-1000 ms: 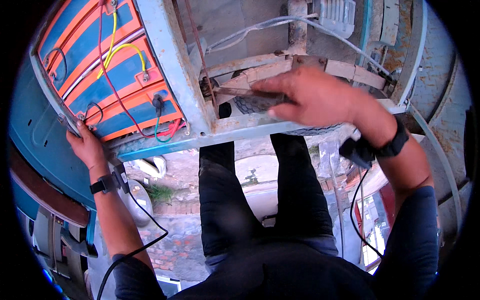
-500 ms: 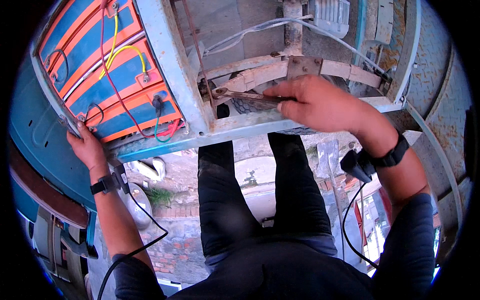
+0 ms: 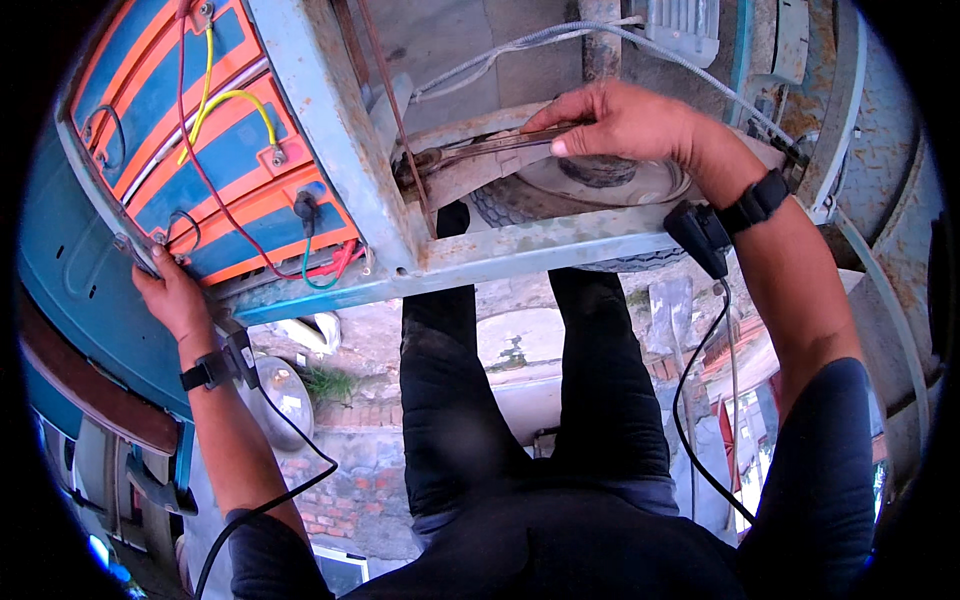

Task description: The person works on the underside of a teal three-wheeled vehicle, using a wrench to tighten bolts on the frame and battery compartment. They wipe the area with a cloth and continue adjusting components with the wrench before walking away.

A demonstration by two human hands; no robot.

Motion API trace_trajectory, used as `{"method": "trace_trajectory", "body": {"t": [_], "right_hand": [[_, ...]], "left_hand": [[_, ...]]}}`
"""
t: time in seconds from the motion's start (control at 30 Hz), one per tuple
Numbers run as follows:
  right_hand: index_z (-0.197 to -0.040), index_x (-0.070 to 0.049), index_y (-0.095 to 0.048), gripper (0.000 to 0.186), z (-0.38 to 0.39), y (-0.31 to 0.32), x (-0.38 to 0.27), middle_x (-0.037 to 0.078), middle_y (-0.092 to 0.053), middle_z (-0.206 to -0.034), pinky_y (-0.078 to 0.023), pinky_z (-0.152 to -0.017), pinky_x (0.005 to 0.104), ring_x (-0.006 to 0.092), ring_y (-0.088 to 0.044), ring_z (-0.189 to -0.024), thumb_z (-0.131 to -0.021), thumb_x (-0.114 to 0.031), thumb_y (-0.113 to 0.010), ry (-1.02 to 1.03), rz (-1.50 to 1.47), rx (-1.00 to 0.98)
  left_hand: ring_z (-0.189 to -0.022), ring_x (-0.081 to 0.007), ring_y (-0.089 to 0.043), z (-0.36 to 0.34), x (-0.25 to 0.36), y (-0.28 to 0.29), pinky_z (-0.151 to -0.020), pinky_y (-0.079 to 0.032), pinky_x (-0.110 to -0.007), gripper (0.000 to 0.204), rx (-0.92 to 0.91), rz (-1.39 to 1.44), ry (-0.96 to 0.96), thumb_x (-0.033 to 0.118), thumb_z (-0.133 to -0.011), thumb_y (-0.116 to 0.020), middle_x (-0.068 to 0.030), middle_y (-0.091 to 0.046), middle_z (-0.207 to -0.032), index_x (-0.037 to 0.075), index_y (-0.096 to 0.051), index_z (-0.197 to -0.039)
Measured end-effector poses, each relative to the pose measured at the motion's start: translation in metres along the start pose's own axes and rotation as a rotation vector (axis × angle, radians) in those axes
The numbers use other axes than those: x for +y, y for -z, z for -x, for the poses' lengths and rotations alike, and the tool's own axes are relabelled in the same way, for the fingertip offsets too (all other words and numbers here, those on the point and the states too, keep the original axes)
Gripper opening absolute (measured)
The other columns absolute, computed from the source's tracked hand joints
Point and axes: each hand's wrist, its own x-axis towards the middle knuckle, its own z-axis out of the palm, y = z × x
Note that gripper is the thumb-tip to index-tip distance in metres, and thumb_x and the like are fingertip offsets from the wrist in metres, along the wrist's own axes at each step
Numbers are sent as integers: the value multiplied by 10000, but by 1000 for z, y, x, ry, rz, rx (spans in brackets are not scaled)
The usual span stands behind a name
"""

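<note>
My right hand point(image 3: 630, 122) is closed around the end of a long rusty wrench point(image 3: 500, 142), thumb below and fingers above. The wrench's far end lies beside a rusty rod point(image 3: 395, 110), near the end of the curved leaf spring; motion blur hides whether it sits on a nut. At the left, my left hand point(image 3: 175, 295) is closed on a short grey metal piece point(image 3: 135, 254) against the corner of the battery compartment. Orange-and-blue batteries point(image 3: 235, 165) with red, yellow, green and black cables are just beside that hand.
A pale blue metal frame bar point(image 3: 520, 243) crosses in front of me. Below it are a tyre point(image 3: 500, 205) and my legs. A grey finned box point(image 3: 683, 30) and a sheathed cable point(image 3: 540, 40) are at the back. A shovel point(image 3: 670, 310) stands on the ground.
My right hand has swung the wrench handle up and away from the front bar, uncovering more of the wheel. My left hand stays at the compartment corner. The view has shifted slightly.
</note>
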Motion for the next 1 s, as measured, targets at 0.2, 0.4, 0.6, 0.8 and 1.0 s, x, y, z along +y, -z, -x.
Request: {"method": "trace_trajectory", "body": {"t": [0.2,0.4,0.6,0.8,1.0], "right_hand": [[-1277,-96,-636,436,-22,9,24,70,-689,-1150,-445,-986,320,180,-618,-1035,-892,-295,-682,-7,-55,-77],[-1272,-117,-642,472,-30,12,24,74,-675,-1193,-433,-1025,339,206,-613,-1093,-868,-351,-707,-32,-41,-111],[-1279,-156,-642,404,-39,12,27,77,-682,-1184,-439,-996,335,208,-614,-1081,-909,-317,-649,15,81,-94],[-1280,-155,-640,362,-49,10,30,85,-685,-1174,-450,-966,335,215,-619,-1061,-934,-257,-609,36,196,-69],[-1283,-145,-636,357,-58,8,33,87,-686,-1168,-450,-964,341,213,-616,-1062,-939,-231,-598,-43,166,-83]], "left_hand": [[-681,-101,-550,0,-1,-2,-605,-453,-249,342,12,-1,4,267,-999,-563,-55,-634,-925,-17,-509,-1182],[-712,-99,-550,2,2,-1,-617,-452,-252,346,7,38,23,280,-995,-570,-39,-615,-902,-12,-517,-1172],[-776,-109,-547,1,1,-1,-668,-457,-268,347,16,1,32,293,-998,-559,-40,-630,-994,9,-550,-1197],[-765,-99,-547,0,-4,1,-665,-456,-257,338,-9,61,34,279,-999,-559,-46,-637,-1025,10,-539,-1202],[-704,-95,-555,1,1,-2,-617,-457,-244,357,6,62,5,285,-994,-572,-57,-646,-980,-8,-515,-1188]]}}
